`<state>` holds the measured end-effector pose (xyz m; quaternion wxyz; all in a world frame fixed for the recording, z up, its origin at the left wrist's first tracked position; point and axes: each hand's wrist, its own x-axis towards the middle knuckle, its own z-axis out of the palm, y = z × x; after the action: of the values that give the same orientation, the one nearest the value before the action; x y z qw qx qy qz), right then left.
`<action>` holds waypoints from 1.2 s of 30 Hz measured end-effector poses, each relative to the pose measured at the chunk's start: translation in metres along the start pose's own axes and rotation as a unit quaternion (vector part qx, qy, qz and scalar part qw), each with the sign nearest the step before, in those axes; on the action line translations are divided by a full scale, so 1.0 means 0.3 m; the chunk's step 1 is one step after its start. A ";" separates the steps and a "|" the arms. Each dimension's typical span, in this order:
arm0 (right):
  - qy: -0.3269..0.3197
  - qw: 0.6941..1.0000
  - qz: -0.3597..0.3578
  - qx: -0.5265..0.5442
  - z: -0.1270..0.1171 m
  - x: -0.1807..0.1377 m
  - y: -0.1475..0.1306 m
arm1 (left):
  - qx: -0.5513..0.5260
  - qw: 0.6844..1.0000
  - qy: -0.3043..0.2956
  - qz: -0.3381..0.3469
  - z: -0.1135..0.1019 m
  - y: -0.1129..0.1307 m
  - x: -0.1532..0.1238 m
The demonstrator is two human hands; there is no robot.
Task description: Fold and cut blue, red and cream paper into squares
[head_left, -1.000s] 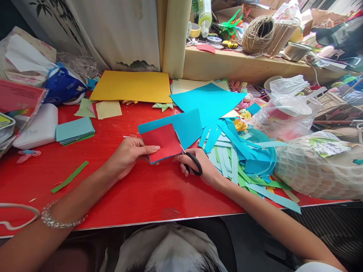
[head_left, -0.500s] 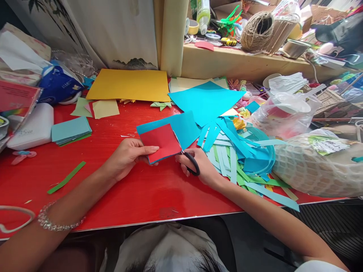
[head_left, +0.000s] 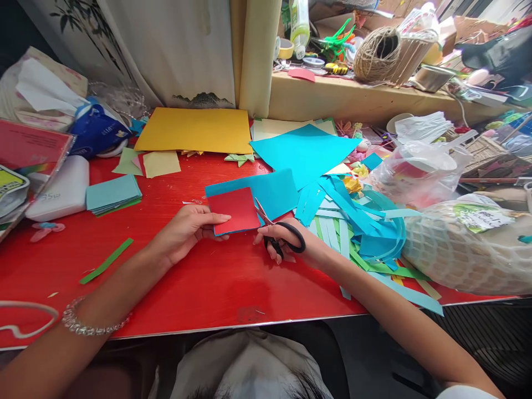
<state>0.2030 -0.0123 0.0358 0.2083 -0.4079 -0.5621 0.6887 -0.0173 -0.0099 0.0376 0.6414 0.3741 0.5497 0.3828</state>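
Note:
My left hand (head_left: 191,233) pinches a red paper square (head_left: 236,210) laid over a larger blue paper sheet (head_left: 270,191), thumb on top and fingers beneath. Black-handled scissors (head_left: 296,235) are in my right hand (head_left: 286,238), with fingers through the loops. Their blades stand apart at the right edge of the red square, where the blue paper lies. Behind the blue sheet is a bigger bright blue piece (head_left: 305,149). Cut blue, light blue and green paper strips (head_left: 344,221) lie heaped beside my right forearm.
On the red table (head_left: 174,299) are a yellow sheet (head_left: 195,130), a stack of light blue papers (head_left: 114,194), a green strip (head_left: 107,260) and a white box (head_left: 60,188). A netted bundle (head_left: 469,244) sits at the right edge. Twine (head_left: 376,52) stands on the ledge behind.
The scissor blades have opened wider, and the right hand has shifted slightly down and turned, showing both handle loops. The view has swung a little, moving everything slightly right and down.

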 end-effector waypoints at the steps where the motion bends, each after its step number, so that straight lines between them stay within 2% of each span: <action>1: -0.018 1.000 0.003 -0.002 -0.007 -0.003 -0.004 | 0.006 1.000 -0.011 -0.009 -0.006 0.002 0.003; 5: -0.073 0.997 0.025 -0.019 -0.042 -0.018 -0.012 | 0.020 0.999 -0.026 -0.025 -0.038 0.010 0.013; 10: -0.106 0.993 0.028 -0.035 -0.079 -0.031 -0.006 | 0.011 0.999 0.032 -0.006 -0.084 0.033 0.026; 13: -0.116 0.993 0.019 -0.014 -0.087 -0.033 -0.011 | 0.007 0.999 0.040 -0.003 -0.095 0.038 0.031; 19: -0.105 0.992 0.002 0.062 -0.092 -0.029 -0.057 | -0.014 0.999 0.042 -0.021 -0.078 0.039 0.025; 26: -0.147 0.986 0.075 0.023 -0.031 -0.008 -0.048 | -0.073 0.995 0.056 -0.035 -0.043 0.045 -0.005; 29: -0.161 0.983 0.078 0.031 -0.015 -0.001 -0.029 | -0.079 0.995 0.046 -0.039 -0.032 0.044 -0.015; 36: -0.114 0.992 0.038 0.034 -0.001 -0.005 -0.039 | -0.019 0.999 -0.022 -0.027 -0.004 0.038 -0.051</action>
<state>0.2022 -0.0099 0.0473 0.1305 -0.3400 -0.5426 0.7569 -0.0209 -0.0188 0.0541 0.6704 0.3556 0.5377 0.3675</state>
